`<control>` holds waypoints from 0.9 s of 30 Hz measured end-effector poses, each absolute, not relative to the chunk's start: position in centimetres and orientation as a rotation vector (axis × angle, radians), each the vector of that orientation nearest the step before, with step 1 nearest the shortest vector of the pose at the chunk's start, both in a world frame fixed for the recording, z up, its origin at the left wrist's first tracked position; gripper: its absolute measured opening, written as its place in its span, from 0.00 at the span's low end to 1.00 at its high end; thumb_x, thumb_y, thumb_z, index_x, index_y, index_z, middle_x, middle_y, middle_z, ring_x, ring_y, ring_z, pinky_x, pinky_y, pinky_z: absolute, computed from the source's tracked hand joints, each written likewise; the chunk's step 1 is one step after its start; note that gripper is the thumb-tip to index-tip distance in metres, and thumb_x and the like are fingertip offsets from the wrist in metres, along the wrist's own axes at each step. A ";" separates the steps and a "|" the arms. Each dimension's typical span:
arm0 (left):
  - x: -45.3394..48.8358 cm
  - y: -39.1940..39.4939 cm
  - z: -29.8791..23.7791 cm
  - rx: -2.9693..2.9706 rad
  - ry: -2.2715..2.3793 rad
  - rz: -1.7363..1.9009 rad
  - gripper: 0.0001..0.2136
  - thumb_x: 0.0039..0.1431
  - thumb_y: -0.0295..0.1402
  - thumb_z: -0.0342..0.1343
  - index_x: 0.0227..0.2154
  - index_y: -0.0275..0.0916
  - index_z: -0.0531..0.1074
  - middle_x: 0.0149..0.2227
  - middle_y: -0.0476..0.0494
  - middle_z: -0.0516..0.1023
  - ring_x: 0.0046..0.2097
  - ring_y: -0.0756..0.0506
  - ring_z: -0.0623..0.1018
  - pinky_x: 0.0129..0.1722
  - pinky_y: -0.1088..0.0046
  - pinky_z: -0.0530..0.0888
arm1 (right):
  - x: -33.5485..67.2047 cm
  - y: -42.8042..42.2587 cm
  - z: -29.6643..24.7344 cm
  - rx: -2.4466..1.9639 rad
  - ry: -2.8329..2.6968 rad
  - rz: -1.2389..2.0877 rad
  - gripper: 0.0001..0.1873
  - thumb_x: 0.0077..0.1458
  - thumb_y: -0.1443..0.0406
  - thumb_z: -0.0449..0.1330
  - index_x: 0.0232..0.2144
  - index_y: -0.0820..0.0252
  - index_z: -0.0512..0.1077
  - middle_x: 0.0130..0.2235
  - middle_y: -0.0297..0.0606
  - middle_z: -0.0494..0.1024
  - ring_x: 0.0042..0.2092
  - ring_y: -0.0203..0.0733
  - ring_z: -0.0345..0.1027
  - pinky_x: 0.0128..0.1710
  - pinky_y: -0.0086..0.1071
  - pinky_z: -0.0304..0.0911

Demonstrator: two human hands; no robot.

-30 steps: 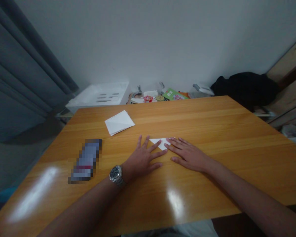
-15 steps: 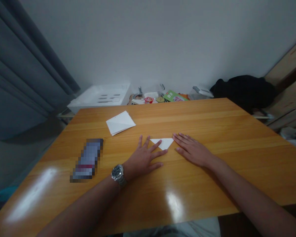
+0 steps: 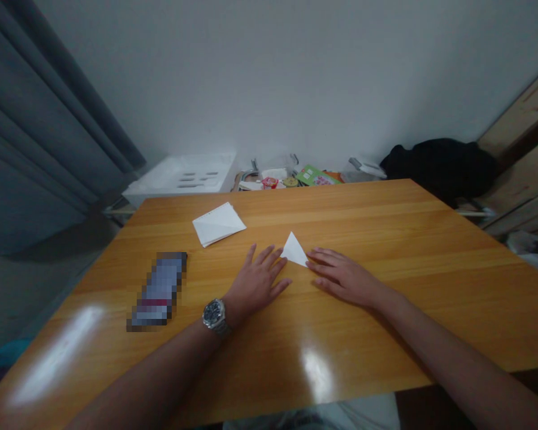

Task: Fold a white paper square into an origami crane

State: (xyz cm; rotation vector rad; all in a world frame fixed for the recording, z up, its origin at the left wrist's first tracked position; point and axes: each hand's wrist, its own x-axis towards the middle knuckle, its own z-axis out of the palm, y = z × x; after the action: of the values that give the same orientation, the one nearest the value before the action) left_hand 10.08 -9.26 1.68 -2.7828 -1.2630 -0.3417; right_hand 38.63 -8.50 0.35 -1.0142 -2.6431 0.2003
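A small white folded paper triangle (image 3: 293,249) lies on the wooden table between my hands, one point facing away from me. My left hand (image 3: 259,276) rests palm down with fingers spread, its fingertips at the triangle's left corner. On the other side, my right hand (image 3: 343,276) lies flat, fingers stretched out, and its fingertips touch the lower right corner. Neither hand is closed around the paper. A metal watch (image 3: 215,315) sits on my left wrist.
A stack of white paper (image 3: 219,224) lies at the back left of the wooden table (image 3: 385,227). Nearer, on the left, is a blurred-out phone (image 3: 158,291). Behind the far edge stand a white tray (image 3: 183,176), a green booklet (image 3: 316,175) and a black cloth heap (image 3: 439,167).
The paper triangle has turned: its point faced me before and now faces away. My left fingers have drawn back left from over it; the right hand has shifted slightly nearer to me.
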 end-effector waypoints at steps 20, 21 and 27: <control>10.2 -8.6 1.0 -3.039 -1.210 -0.475 0.22 0.66 0.46 0.53 0.57 0.40 0.67 0.62 0.37 0.69 0.65 0.40 0.67 0.68 0.52 0.56 | 37.0 -8.9 0.1 -0.981 -2.460 0.338 0.19 0.66 0.61 0.55 0.58 0.54 0.71 0.59 0.45 0.73 0.61 0.49 0.66 0.61 0.49 0.63; 10.2 -8.7 1.0 -3.053 -1.209 -0.482 0.21 0.66 0.44 0.53 0.57 0.40 0.67 0.62 0.38 0.70 0.64 0.40 0.67 0.68 0.53 0.56 | 37.0 -8.9 0.0 -0.972 -2.468 0.351 0.19 0.66 0.62 0.55 0.57 0.54 0.72 0.59 0.45 0.74 0.60 0.49 0.67 0.61 0.49 0.63; 10.5 -8.8 1.1 -3.078 -1.198 -0.488 0.18 0.66 0.39 0.53 0.56 0.40 0.68 0.62 0.38 0.70 0.64 0.41 0.68 0.67 0.54 0.58 | 36.8 -8.9 -0.3 -0.966 -2.433 0.419 0.18 0.65 0.64 0.57 0.55 0.53 0.73 0.55 0.42 0.77 0.57 0.46 0.71 0.58 0.46 0.66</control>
State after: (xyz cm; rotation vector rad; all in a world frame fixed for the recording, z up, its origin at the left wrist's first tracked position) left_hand 10.49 -8.79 1.14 -3.0778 -1.1982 -0.4884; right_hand 36.81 -8.87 -0.30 -0.9660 -2.4328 0.4192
